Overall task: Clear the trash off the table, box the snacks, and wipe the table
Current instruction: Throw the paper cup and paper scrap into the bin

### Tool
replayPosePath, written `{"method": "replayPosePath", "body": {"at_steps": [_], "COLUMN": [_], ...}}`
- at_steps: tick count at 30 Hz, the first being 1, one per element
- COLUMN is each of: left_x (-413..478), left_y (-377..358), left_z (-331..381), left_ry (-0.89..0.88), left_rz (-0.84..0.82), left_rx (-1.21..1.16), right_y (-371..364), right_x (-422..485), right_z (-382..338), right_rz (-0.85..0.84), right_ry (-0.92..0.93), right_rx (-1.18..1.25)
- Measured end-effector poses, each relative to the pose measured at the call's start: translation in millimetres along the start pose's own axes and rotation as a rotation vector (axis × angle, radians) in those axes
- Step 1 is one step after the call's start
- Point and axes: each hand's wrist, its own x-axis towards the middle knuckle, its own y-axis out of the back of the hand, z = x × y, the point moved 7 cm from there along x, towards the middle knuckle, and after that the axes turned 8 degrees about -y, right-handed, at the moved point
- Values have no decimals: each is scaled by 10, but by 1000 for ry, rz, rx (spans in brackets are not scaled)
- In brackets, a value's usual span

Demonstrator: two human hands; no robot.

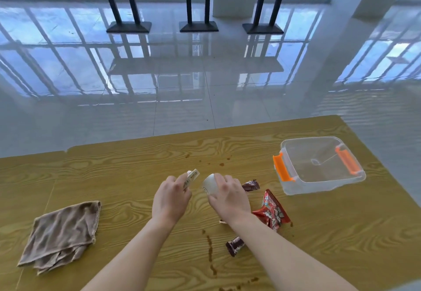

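My left hand (171, 199) grips a small white printed wrapper (191, 178) above the middle of the wooden table (127, 167). My right hand (230, 196) curls round a white paper cup (209, 184) lying on its side. A red snack bag (272, 211) lies right of my right wrist. One dark brown snack packet (250, 185) sits behind that hand, another (234, 245) lies under my right forearm. A clear plastic box (319, 165) with orange latches stands open and empty at the right.
A crumpled brown cloth (61, 233) lies at the table's left. Brown spill stains (210, 252) run along the near middle, with small drops (222, 164) farther back. Beyond the table's far edge is a glossy tiled floor with black table bases (198, 26).
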Motion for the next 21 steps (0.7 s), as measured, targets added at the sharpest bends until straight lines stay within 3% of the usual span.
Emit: {"method": "replayPosePath", "body": {"at_steps": [21], "left_x": [-707], "left_y": [-208], "left_z": [1711], "left_ry": [-482], "left_rz": [-39], "left_rx": [-13], "right_y": [948], "right_x": [-1404], "right_z": [1307], "right_rz": [294], "right_ry": [-292], "right_rx": [92]}}
